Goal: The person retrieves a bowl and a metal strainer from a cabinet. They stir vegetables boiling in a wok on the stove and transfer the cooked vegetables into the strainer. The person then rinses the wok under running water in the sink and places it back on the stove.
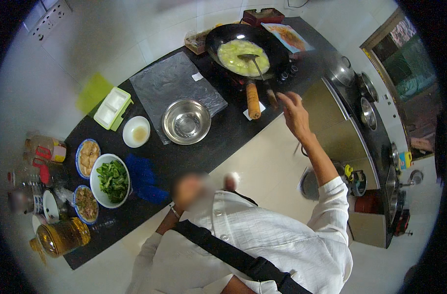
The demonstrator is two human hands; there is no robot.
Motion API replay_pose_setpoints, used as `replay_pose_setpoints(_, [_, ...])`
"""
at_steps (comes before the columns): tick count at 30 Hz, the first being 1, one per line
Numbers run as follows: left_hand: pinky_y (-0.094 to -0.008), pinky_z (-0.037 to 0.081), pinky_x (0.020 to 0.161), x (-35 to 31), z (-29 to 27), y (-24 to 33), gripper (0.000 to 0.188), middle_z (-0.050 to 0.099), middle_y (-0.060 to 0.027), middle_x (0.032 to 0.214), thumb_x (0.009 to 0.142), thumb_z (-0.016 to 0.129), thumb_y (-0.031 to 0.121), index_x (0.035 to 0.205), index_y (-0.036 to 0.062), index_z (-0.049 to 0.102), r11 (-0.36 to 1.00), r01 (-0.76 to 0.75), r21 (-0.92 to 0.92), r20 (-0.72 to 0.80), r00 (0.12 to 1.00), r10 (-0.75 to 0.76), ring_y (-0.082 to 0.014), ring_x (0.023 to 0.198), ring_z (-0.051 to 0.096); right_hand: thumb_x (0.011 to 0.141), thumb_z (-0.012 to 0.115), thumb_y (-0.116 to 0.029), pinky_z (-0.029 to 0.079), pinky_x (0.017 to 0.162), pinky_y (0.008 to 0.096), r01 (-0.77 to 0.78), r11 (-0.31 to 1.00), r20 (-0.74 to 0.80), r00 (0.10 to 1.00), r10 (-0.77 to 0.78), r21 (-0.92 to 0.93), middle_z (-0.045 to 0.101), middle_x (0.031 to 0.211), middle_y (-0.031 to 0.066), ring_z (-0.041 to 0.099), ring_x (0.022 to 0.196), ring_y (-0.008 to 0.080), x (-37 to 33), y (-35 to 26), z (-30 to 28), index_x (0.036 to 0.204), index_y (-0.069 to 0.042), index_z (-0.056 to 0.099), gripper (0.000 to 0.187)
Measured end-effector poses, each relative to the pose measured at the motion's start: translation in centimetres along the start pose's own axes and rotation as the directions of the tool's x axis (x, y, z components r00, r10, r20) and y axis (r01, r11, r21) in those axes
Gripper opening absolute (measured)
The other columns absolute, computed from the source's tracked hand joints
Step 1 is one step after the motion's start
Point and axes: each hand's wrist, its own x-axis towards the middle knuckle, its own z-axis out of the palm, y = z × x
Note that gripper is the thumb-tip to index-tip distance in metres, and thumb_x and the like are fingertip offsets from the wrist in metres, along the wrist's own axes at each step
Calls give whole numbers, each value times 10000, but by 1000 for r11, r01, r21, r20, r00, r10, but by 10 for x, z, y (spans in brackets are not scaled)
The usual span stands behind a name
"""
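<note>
A black wok (277, 56) stands on the stove at the far side, with pale green vegetable pieces (231, 51) in bubbling liquid. A spatula (258, 66) rests in it, its dark handle slanting out beside the wok's wooden handle (253, 100). Just right of the spatula's handle end, my right hand (297, 117) hangs in the air with fingers loosely bent and apart, holding nothing. My left hand (187, 191) is close to my body at the counter's front edge, near a blue cloth (145, 179). It is blurred, so its fingers cannot be made out.
A steel bowl (186, 122) sits partly on a grey plastic sheet (160, 81). Left of it stand a small white bowl (136, 132), a bowl of cut green peppers (127, 188), two plates of food and an oil jug (67, 237). Steel pots (343, 73) line the right-hand counter.
</note>
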Motion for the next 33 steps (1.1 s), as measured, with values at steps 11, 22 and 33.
replay_pose_setpoints(11, [-340,488,691,56,18,82,207,654,-131,841,825,608,245,949,84,650,902,400,-160,-90,904,-417,-267,703,589,762,584,-43,486,815,364,409,903,491,818,-298,-133,589,1019,173,565,954,307,75,46,20,960,-44,597,198])
replay_pose_setpoints(22, [-306,439,648,52,37,41,135,582,-78,810,809,568,100,915,19,594,984,97,153,-226,972,-61,-164,721,537,830,601,-223,525,488,284,-162,935,154,981,118,315,604,696,127,619,572,184,222,92,-91,874,78,566,306])
replay_pose_setpoints(33, [-210,363,451,65,31,96,145,535,3,521,820,606,116,745,-7,625,948,292,-127,-414,853,-318,-21,485,434,805,609,-138,538,624,258,-351,546,150,913,378,760,630,845,110,647,735,208,199,70,-43,898,52,587,213])
